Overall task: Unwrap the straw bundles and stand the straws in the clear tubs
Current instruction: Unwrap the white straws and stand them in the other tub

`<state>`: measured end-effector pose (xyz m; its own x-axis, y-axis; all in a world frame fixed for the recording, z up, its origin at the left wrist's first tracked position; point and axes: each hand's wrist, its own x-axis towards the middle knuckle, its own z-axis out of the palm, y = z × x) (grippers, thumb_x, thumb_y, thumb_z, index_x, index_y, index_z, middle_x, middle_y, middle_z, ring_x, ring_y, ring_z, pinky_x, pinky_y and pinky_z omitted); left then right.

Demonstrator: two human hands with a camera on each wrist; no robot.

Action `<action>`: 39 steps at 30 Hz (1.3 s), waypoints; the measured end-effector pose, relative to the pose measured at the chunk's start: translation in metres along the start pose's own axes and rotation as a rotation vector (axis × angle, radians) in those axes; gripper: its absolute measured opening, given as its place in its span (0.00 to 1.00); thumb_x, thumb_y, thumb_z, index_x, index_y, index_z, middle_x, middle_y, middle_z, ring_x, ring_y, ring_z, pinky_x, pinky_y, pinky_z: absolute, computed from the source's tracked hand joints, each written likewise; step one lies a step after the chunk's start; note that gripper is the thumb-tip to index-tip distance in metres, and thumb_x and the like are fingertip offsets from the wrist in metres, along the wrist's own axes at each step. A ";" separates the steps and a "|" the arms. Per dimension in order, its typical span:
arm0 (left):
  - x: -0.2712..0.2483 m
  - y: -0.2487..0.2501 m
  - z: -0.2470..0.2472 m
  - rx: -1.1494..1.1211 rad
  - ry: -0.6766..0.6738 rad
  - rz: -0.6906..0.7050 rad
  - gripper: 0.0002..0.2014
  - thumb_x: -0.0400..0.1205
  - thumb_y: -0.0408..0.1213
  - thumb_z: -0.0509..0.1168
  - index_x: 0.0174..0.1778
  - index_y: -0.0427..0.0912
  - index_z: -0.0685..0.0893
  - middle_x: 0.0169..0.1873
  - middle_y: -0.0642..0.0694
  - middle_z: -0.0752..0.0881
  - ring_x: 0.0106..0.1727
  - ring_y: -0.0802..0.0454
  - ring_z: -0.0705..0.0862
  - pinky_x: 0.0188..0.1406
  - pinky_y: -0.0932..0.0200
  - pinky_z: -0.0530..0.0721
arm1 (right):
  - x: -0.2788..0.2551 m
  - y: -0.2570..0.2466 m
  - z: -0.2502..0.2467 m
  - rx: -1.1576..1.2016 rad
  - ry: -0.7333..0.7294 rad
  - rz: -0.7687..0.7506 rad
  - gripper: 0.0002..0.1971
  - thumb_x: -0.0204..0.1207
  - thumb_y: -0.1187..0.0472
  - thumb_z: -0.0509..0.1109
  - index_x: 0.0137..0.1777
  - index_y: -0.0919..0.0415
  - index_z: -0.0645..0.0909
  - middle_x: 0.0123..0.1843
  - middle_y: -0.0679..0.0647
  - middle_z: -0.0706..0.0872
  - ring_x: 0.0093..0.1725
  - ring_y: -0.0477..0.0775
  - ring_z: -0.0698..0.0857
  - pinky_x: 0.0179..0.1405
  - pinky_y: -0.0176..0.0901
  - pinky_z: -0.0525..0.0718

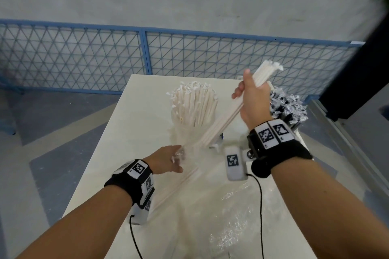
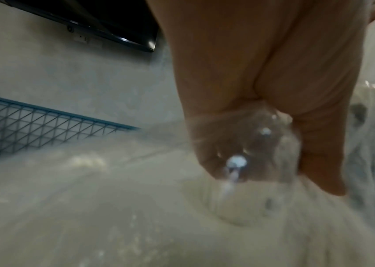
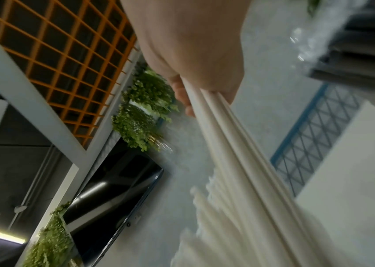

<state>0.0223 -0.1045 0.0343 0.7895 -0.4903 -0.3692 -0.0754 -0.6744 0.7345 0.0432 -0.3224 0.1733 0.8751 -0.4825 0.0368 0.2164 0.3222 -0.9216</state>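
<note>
My right hand (image 1: 249, 95) grips a bundle of white straws (image 1: 223, 120) that slants from upper right down to lower left above the table; the right wrist view shows the white straws (image 3: 232, 144) running out of my right hand (image 3: 195, 75). My left hand (image 1: 175, 156) pinches clear plastic wrap (image 1: 181, 152) at the bundle's lower end, and in the left wrist view the clear plastic wrap (image 2: 252, 144) is bunched in the fingers (image 2: 318, 144). Behind the bundle, a clear tub (image 1: 179, 130) holds many upright white straws (image 1: 193, 105).
A second tub of black straws in shiny wrappers (image 1: 287, 108) stands at the table's back right. Loose white straws (image 1: 179, 185) lie near my left wrist. Crumpled clear film (image 1: 231, 216) covers the near part of the white table (image 1: 147, 99). A blue mesh fence (image 1: 84, 57) runs behind.
</note>
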 end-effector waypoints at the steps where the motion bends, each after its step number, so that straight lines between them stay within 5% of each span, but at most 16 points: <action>1: 0.000 -0.002 0.001 0.032 -0.018 -0.003 0.15 0.71 0.30 0.74 0.45 0.49 0.77 0.33 0.56 0.79 0.28 0.66 0.76 0.35 0.73 0.73 | 0.005 -0.007 0.001 -0.024 0.003 -0.048 0.09 0.82 0.61 0.64 0.39 0.58 0.70 0.25 0.51 0.70 0.21 0.45 0.69 0.24 0.41 0.75; 7: 0.008 -0.009 0.007 0.121 -0.072 -0.001 0.13 0.71 0.26 0.71 0.46 0.45 0.79 0.33 0.50 0.79 0.25 0.70 0.75 0.40 0.73 0.74 | 0.021 -0.029 0.014 0.028 0.037 -0.151 0.10 0.81 0.60 0.65 0.39 0.59 0.71 0.23 0.50 0.70 0.19 0.45 0.70 0.22 0.42 0.74; 11: 0.012 -0.006 0.005 0.191 -0.070 0.007 0.18 0.72 0.40 0.75 0.54 0.47 0.78 0.37 0.58 0.77 0.36 0.63 0.75 0.43 0.70 0.73 | 0.024 -0.017 0.026 0.107 0.059 -0.182 0.11 0.82 0.59 0.64 0.37 0.59 0.71 0.21 0.49 0.70 0.20 0.47 0.69 0.23 0.42 0.75; 15: 0.011 0.002 -0.012 0.102 0.063 -0.049 0.32 0.67 0.55 0.75 0.65 0.50 0.74 0.48 0.54 0.77 0.48 0.55 0.76 0.50 0.63 0.73 | 0.022 0.010 0.032 -0.109 -0.023 -0.224 0.12 0.82 0.59 0.63 0.37 0.59 0.72 0.24 0.51 0.73 0.23 0.47 0.74 0.28 0.40 0.79; 19: 0.011 0.010 -0.039 -0.070 0.223 -0.093 0.39 0.68 0.54 0.74 0.73 0.48 0.66 0.56 0.50 0.76 0.52 0.51 0.78 0.51 0.60 0.76 | 0.020 0.036 0.032 -0.364 -0.172 -0.208 0.11 0.81 0.57 0.65 0.40 0.63 0.76 0.29 0.49 0.77 0.27 0.40 0.76 0.31 0.27 0.75; 21: 0.012 0.014 -0.051 -0.155 0.290 -0.093 0.44 0.68 0.52 0.75 0.77 0.49 0.61 0.61 0.48 0.74 0.55 0.49 0.78 0.53 0.58 0.77 | 0.021 0.054 0.028 -0.462 -0.273 -0.142 0.13 0.78 0.53 0.68 0.45 0.65 0.77 0.36 0.51 0.80 0.32 0.37 0.79 0.38 0.30 0.76; 23: 0.016 0.020 -0.059 -0.206 0.322 -0.090 0.47 0.68 0.51 0.76 0.79 0.50 0.57 0.66 0.47 0.71 0.59 0.48 0.77 0.53 0.57 0.77 | 0.021 0.070 0.024 -0.535 -0.334 -0.046 0.20 0.73 0.48 0.72 0.55 0.61 0.74 0.54 0.58 0.82 0.53 0.45 0.83 0.55 0.41 0.80; 25: 0.022 0.027 -0.064 -0.225 0.325 -0.062 0.49 0.67 0.49 0.77 0.79 0.50 0.56 0.70 0.48 0.68 0.64 0.48 0.76 0.55 0.58 0.76 | 0.020 0.078 0.021 -0.554 -0.380 0.024 0.23 0.72 0.49 0.74 0.61 0.55 0.68 0.66 0.58 0.78 0.66 0.51 0.78 0.64 0.40 0.75; 28: 0.033 0.038 -0.069 -0.285 0.314 0.015 0.45 0.67 0.42 0.78 0.77 0.48 0.60 0.68 0.51 0.69 0.67 0.51 0.72 0.61 0.59 0.72 | 0.021 0.078 0.020 -0.530 -0.441 0.053 0.27 0.74 0.56 0.74 0.67 0.58 0.65 0.68 0.56 0.78 0.64 0.45 0.78 0.59 0.28 0.76; 34: 0.057 0.037 -0.078 -0.392 0.252 0.057 0.56 0.58 0.40 0.83 0.78 0.48 0.56 0.69 0.52 0.75 0.72 0.53 0.73 0.74 0.49 0.72 | 0.038 0.098 0.007 -0.568 -0.552 0.070 0.66 0.54 0.58 0.87 0.81 0.47 0.39 0.77 0.52 0.71 0.75 0.49 0.73 0.75 0.55 0.72; 37: 0.067 0.035 -0.078 -0.462 0.273 0.076 0.60 0.53 0.41 0.84 0.77 0.54 0.56 0.69 0.51 0.76 0.71 0.53 0.74 0.73 0.47 0.73 | 0.044 0.108 0.005 -0.576 -0.569 0.120 0.67 0.54 0.67 0.86 0.82 0.53 0.39 0.75 0.52 0.74 0.73 0.46 0.75 0.75 0.51 0.73; 39: 0.072 0.035 -0.075 -0.483 0.300 0.083 0.59 0.52 0.43 0.84 0.77 0.55 0.56 0.71 0.51 0.74 0.73 0.52 0.72 0.74 0.47 0.72 | 0.044 0.112 0.007 -0.622 -0.576 0.111 0.59 0.54 0.68 0.86 0.81 0.56 0.52 0.69 0.50 0.79 0.68 0.42 0.79 0.70 0.45 0.78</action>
<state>0.1226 -0.1220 0.0766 0.9364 -0.3052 -0.1731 0.0867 -0.2769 0.9570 0.1086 -0.3015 0.0749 0.9972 0.0686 -0.0314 -0.0137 -0.2439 -0.9697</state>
